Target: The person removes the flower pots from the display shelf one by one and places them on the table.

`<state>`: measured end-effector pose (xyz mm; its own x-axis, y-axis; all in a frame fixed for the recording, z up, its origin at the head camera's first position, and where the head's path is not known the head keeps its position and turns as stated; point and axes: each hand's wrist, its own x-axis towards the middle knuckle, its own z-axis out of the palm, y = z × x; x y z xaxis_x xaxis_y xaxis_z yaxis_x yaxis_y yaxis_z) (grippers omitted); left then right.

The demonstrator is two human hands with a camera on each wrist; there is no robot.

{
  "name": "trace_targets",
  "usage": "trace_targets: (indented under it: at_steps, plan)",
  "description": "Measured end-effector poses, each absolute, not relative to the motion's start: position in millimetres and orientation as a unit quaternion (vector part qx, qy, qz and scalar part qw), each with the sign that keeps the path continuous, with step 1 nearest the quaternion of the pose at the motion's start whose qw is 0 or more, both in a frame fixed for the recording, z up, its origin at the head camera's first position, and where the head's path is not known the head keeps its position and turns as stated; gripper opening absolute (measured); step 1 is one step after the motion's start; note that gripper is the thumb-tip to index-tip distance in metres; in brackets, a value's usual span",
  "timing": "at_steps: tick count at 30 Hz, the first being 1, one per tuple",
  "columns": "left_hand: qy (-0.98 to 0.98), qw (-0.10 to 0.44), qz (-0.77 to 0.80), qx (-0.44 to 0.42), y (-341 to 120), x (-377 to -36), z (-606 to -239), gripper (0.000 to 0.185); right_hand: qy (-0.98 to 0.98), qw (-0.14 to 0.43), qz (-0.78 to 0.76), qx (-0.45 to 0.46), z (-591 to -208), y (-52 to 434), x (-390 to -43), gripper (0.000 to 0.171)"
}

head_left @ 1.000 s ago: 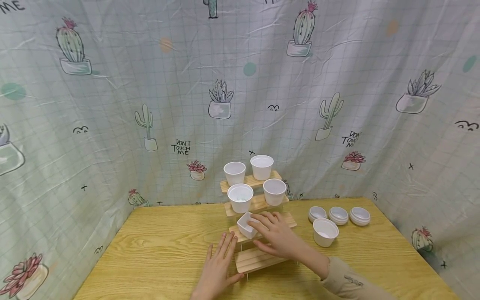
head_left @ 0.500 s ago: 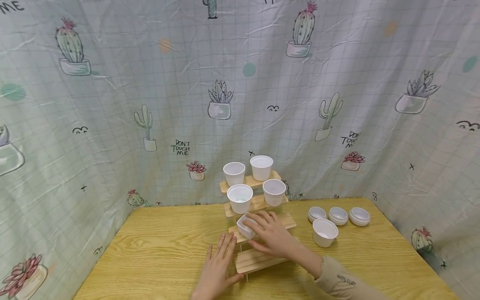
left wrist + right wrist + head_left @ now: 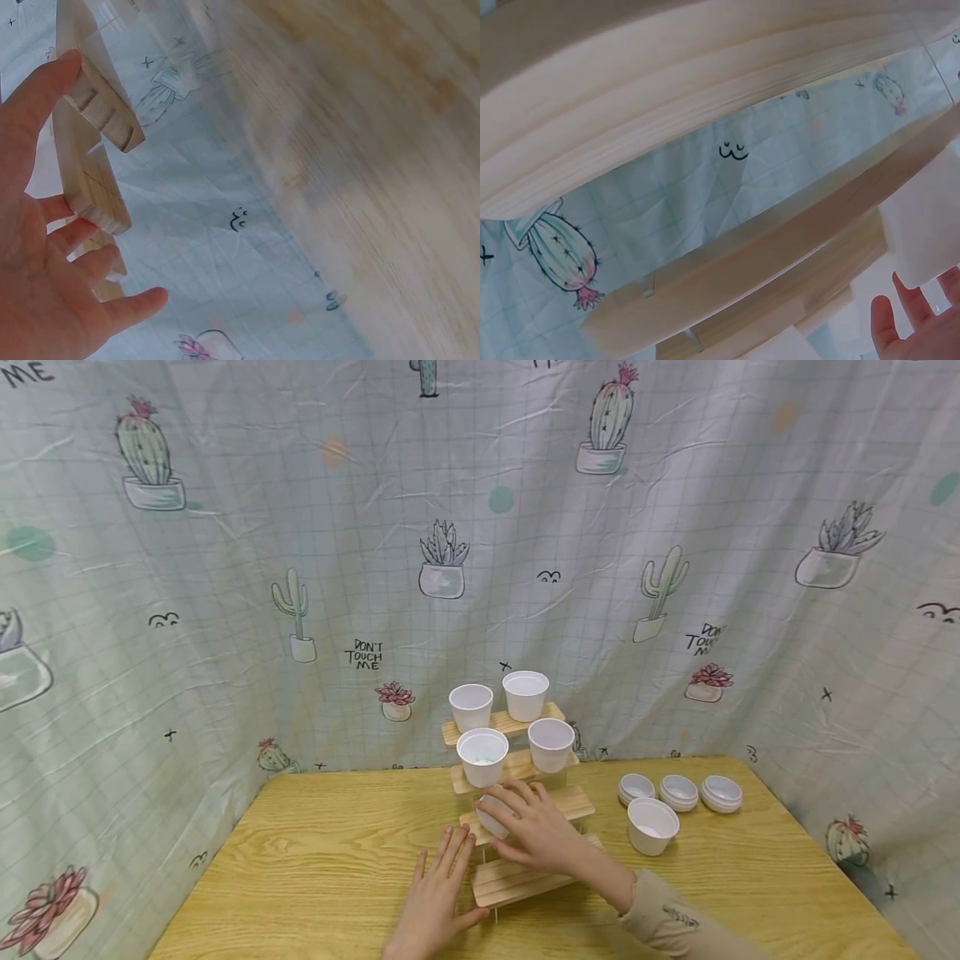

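My right hand (image 3: 542, 833) grips a small white square pot (image 3: 491, 814) on the third tier of a stepped wooden stand (image 3: 517, 877). Its fingers lie over the pot's rim and cover much of it. In the right wrist view, fingertips (image 3: 904, 300) are at the side of the white pot (image 3: 926, 217), below the wooden boards. My left hand (image 3: 435, 893) rests against the stand's left end with fingers extended. Seen from the left wrist, the left hand (image 3: 60, 255) has its thumb at one board end and fingers at another board (image 3: 101, 195).
Round white pots, one of them (image 3: 482, 758) with pale bits inside, stand in pairs on the upper two tiers. On the table (image 3: 322, 860), to the right, are a round white pot (image 3: 652, 827) and three low white bowls (image 3: 678, 793). A cactus-print curtain (image 3: 337, 527) surrounds the table.
My right hand has shifted slightly left over the square pot and covers more of it, and the pot looks turned a little. The left hand stays at the stand's end.
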<state>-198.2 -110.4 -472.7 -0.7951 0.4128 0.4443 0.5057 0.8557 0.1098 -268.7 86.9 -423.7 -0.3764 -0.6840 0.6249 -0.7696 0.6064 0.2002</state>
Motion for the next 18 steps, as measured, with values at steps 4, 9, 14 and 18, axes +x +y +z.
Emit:
trace_targets:
  at_steps: [4,9,14,18]
  plan:
    - [-0.939,0.209,-0.117,-0.248,-110.1,-197.5,-472.2,0.096,-0.830,0.343,0.053,0.437,-425.0,85.2,-269.8,0.053]
    - [-0.940,0.200,-0.119,-0.248,-109.3,-196.8,-470.5,0.096,-0.834,0.343,0.038,0.430,-425.7,83.6,-270.9,0.051]
    - [-0.944,0.190,-0.115,-0.242,-108.7,-196.4,-470.4,0.096,-0.836,0.340,0.033,0.430,-426.5,82.4,-271.9,0.051]
    - [-0.945,0.193,-0.110,-0.239,-108.5,-196.6,-471.4,0.096,-0.833,0.345,0.036,0.432,-426.6,82.2,-272.4,0.051]
